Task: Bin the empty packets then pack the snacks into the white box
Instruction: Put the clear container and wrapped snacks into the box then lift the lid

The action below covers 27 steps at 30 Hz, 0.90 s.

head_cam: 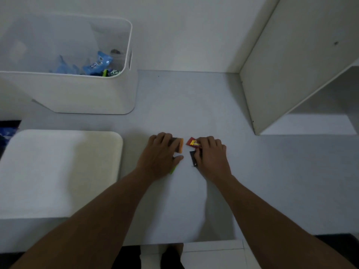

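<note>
My left hand (160, 155) lies over an orange-edged snack packet (179, 145) on the grey table, with a green packet (172, 169) peeking out under the palm. My right hand (210, 157) covers a red and yellow snack packet (192, 143) and a dark packet (193, 158). Both hands curl down onto the packets, which rest on the table. A tall white bin (93, 92) stands at the back left with blue packets (98, 64) inside. A closed white box (58, 171) sits at the near left.
A white cabinet panel (287, 61) rises at the right with an open shelf (310, 123) beneath it. The wall runs behind the table. The table's front edge (184, 242) is near my body. Something dark and blue (7, 131) lies at the far left.
</note>
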Each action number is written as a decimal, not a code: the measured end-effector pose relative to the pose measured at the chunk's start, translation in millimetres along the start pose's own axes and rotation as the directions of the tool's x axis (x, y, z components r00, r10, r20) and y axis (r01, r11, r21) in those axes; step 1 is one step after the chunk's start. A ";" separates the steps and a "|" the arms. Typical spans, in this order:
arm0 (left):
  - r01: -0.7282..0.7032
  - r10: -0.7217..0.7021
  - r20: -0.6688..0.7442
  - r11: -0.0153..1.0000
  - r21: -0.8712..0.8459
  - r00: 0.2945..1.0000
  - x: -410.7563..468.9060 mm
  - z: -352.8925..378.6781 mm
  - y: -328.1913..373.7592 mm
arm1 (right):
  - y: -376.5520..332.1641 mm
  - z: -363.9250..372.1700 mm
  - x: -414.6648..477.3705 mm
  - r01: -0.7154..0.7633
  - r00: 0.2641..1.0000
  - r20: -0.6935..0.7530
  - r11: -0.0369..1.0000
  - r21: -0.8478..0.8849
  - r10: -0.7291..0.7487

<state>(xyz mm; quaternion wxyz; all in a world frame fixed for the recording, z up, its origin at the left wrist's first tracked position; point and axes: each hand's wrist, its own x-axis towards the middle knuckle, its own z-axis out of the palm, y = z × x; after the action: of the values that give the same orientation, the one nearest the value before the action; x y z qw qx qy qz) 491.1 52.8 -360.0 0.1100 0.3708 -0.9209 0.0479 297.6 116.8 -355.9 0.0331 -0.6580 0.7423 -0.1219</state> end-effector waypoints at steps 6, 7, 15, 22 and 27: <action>0.076 -0.074 -0.023 0.988 0.136 0.997 -0.1 11.4 -2.7 | -1.0 -0.4 9.9 0.036 0.999 0.016 0.999 0.018 -0.036; 0.069 -0.065 -0.036 0.989 0.130 0.997 0.1 12.5 -3.7 | -1.2 -1.1 11.1 0.044 0.999 0.025 0.999 0.002 -0.044; 0.046 -0.044 -0.094 0.999 0.017 0.995 -13.5 3.0 2.7 | -7.8 -5.0 18.1 0.041 0.993 0.115 0.999 -0.019 -0.038; 0.013 -0.017 -0.103 0.999 -0.040 0.994 -8.0 -2.7 -3.9 | -16.6 -25.0 26.0 -0.073 0.986 0.157 0.996 0.058 0.063; 0.127 -0.144 -0.166 0.986 -0.108 0.976 14.4 -62.5 -45.0 | -49.3 -70.6 64.1 -0.065 0.995 0.093 0.980 0.189 0.048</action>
<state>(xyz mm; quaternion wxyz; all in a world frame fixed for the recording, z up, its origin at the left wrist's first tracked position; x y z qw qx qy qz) 522.6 21.3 -295.5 0.2107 0.4213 -0.8817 0.0277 322.1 58.2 -269.3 0.1322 -0.6352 0.7433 -0.1628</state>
